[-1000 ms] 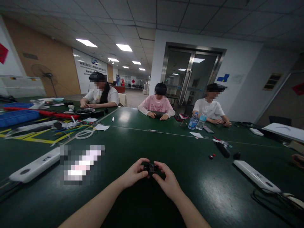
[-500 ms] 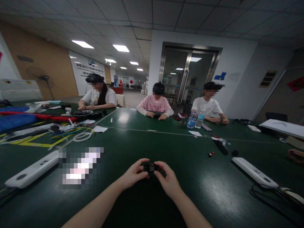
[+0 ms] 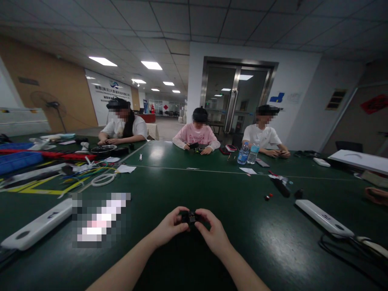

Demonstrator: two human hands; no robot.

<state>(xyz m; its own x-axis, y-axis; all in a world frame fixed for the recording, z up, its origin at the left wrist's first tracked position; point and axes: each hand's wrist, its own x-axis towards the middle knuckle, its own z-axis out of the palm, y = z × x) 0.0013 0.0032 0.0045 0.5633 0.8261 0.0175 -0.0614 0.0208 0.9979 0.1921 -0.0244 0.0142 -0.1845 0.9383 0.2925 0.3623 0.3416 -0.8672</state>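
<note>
Between my two hands is a small black part [image 3: 191,218] with a greyish face; its exact kind is too small to make out. My left hand [image 3: 169,228] pinches it from the left with thumb and fingers. From the right, my right hand [image 3: 213,231] grips its other side, thumb below and fingers above. The fingertips hide both ends of the part. Both forearms reach in low over the dark green table [image 3: 242,258], and the part is held above its surface.
White numbered devices with cables lie at left [image 3: 39,224] and right [image 3: 324,218]. A pixelated bright object [image 3: 103,218] rests left of my hands. Water bottles [image 3: 248,153], cables [image 3: 104,179] and blue trays [image 3: 20,161] lie farther off. Three people in headsets sit across the table.
The camera view has shifted slightly. My hands keep their hold on the small black part. Across the table, the person in pink has lifted and tilted a dark object.
</note>
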